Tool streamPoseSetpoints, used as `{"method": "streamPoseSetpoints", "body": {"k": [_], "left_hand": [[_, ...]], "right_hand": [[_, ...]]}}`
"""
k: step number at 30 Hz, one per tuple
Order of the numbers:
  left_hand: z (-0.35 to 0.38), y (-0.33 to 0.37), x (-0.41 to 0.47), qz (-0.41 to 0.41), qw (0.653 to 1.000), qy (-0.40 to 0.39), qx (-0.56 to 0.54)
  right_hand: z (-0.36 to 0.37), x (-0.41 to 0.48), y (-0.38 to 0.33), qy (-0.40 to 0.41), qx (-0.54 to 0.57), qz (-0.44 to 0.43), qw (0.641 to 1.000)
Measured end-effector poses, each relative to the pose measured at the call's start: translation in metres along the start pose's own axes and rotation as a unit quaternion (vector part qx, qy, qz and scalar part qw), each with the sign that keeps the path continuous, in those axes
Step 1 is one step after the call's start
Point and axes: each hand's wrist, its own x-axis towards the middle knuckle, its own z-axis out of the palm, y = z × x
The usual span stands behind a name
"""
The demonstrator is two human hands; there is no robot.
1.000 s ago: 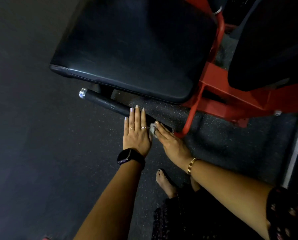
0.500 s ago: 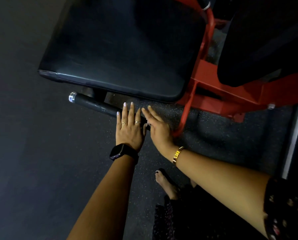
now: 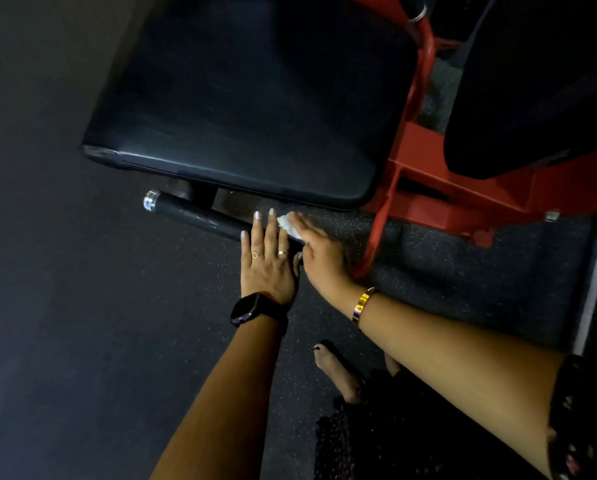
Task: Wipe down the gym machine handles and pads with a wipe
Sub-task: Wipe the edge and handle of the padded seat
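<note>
Wipe (image 3: 289, 226) shifted along handle (image 3: 193, 213), pressed under flat right hand (image 3: 319, 252); left hand (image 3: 265, 263) laid flat at 9 o'clock. Handle step; 10 o'clock end judged next.

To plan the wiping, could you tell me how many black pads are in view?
2: a large pad centre-top, above the handle; a second pad upper right, partly cropped. More may lie outside view.

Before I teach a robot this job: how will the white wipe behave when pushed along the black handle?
Probably floppy: the wipe lies crumpled under the right hand, so it may bunch rather than slide flat. Likely very light, since flat fingers alone seem to pin it. The handle is round, so it could slip off sideways.
</note>
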Motion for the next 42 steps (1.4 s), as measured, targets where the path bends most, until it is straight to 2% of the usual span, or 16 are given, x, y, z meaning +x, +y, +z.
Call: {"method": "streamPoseSetpoints", "body": {"k": [4,7,11,14,16,20,22,24,26,28,30,32,34,36,39,42], "left_hand": [[0.000,-0.003,-0.002,0.004,0.999,0.014,-0.044],[0.001,-0.002,-0.002,0.011,0.999,0.023,-0.045],[0.014,-0.002,0.001,0.014,0.997,0.067,-0.033],[0.021,-0.007,0.002,0.019,0.993,0.117,-0.021],[0.022,-0.015,0.003,0.048,0.989,0.136,-0.023],[0.017,-0.039,0.002,0.089,0.983,0.152,-0.053],[0.017,-0.058,0.004,0.055,0.982,0.167,-0.075],[0.017,-0.079,0.008,0.013,0.980,0.173,-0.096],[0.017,-0.093,0.010,0.013,0.982,0.166,-0.091],[0.018,-0.099,0.009,0.028,0.984,0.157,-0.080],[0.017,-0.098,0.009,0.029,0.984,0.154,-0.084],[0.017,-0.096,0.007,0.021,0.984,0.153,-0.089],[0.018,-0.095,0.005,0.018,0.985,0.145,-0.092],[0.016,-0.096,0.004,0.016,0.986,0.138,-0.090],[0.010,-0.103,0.004,0.034,0.990,0.122,-0.069],[0.009,-0.114,0.005,0.012,0.990,0.122,-0.067]], "right_hand": [[0.006,-0.029,0.031,-0.039,-0.055,0.027,0.997],[-0.007,-0.054,0.065,-0.063,-0.115,0.151,0.980],[-0.003,-0.053,0.036,-0.053,-0.101,0.302,0.946],[0.011,-0.042,-0.004,-0.050,-0.029,0.292,0.955],[0.015,-0.039,-0.026,-0.041,0.088,0.289,0.952],[-0.009,-0.034,-0.041,-0.009,0.316,0.327,0.891],[-0.026,-0.031,-0.038,0.026,0.388,0.344,0.855],[-0.039,-0.028,-0.032,0.062,0.410,0.343,0.843],[-0.042,-0.024,-0.023,0.099,0.388,0.334,0.853],[-0.037,-0.019,-0.006,0.111,0.327,0.319,0.883],[-0.031,-0.016,0.008,0.087,0.180,0.296,0.934],[-0.020,-0.016,0.011,0.037,-0.012,0.269,0.962],[-0.007,-0.015,0.007,-0.013,-0.172,0.237,0.956],[0.001,-0.010,-0.005,-0.037,-0.256,0.224,0.939],[0.006,0.009,-0.027,-0.064,-0.296,0.236,0.923],[0.006,0.033,-0.050,-0.093,-0.283,0.226,0.928]]}}
